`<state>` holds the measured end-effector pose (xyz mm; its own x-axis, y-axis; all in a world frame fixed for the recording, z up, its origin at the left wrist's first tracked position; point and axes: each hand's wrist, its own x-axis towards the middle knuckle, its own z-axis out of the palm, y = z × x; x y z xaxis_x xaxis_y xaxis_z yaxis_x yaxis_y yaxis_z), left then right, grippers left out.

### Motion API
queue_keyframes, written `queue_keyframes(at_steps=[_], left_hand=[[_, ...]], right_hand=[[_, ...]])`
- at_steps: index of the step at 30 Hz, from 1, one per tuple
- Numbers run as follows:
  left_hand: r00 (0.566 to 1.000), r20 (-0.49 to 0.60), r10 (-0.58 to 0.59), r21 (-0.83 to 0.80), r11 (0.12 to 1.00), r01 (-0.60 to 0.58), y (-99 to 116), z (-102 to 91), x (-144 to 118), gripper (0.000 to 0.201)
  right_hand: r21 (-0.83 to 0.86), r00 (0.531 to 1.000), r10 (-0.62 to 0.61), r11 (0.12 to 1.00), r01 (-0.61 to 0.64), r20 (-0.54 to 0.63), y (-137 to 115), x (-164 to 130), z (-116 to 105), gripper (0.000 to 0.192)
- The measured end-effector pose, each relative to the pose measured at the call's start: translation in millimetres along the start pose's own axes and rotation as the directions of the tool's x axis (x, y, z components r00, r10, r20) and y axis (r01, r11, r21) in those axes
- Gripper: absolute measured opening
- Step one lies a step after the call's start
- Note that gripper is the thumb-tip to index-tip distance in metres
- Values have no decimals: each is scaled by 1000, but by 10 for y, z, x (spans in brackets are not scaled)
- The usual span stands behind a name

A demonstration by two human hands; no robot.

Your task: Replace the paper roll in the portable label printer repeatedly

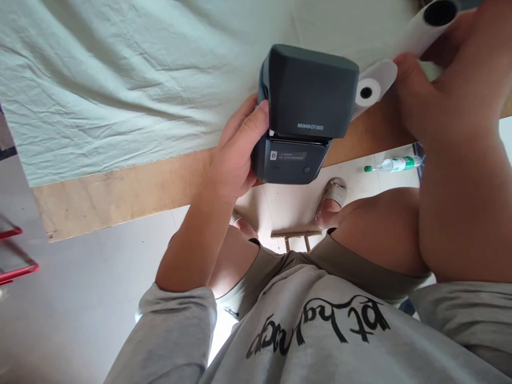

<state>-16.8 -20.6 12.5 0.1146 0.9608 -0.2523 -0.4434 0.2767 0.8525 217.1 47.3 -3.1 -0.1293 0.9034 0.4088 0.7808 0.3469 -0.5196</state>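
My left hand (244, 141) grips the left side of a dark label printer (312, 90) marked NIIMBOT, its thumb on the edge of the casing. The printer is held tilted above the table's front edge, with a power button and a small label on its lower face. At the upper right, my right hand (436, 90) is curled around a white paper roll (416, 34) with a dark hollow core. Some of its fingers are hidden. A smaller white roll (368, 92) with a narrow core shows beside the printer, close to my right thumb and partly covered by the printer.
A wrinkled pale green cloth (140, 80) covers the table, leaving a bare wooden edge (132, 181). Below are a plastic bottle (396, 164) with a green cap on the floor and a small wooden stool (296, 233). Red bars (18, 273) stand at the left.
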Motion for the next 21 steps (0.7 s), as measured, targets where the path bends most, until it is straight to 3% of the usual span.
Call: queue_keyframes(at_steps=[3,5,7,9,12,16,19,21], left_hand=[[998,-62,0,-12,1000,0,1,37,5,21],[996,-84,2,-17,1000,-3,-7,50,14,21],[997,-77,-7,0,1000,7,-15,51,24,22],[998,-68,-14,19,1000,16,-18,47,30,23],[998,-70,1,34,999,2,-16,48,27,22],[998,-69,4,26,1000,-2,-13,62,13,21],[997,-72,8,42,999,-5,-12,67,3,24],[998,-68,-5,62,998,9,-12,66,-1,27]], right_hand=[[-25,1000,-17,1000,16,-23,32,-9,20,50],[67,975,-84,993,99,-206,50,-19,40,46],[154,919,-173,959,240,-354,2,-54,43,47],[12,925,-299,950,311,-232,-122,-116,29,49],[-108,879,-464,885,453,-111,-328,-207,20,49],[-220,950,-307,924,312,60,-386,-246,78,53],[-223,964,-258,938,265,63,-315,-234,121,49],[-124,972,-233,964,236,36,-284,-227,144,51]])
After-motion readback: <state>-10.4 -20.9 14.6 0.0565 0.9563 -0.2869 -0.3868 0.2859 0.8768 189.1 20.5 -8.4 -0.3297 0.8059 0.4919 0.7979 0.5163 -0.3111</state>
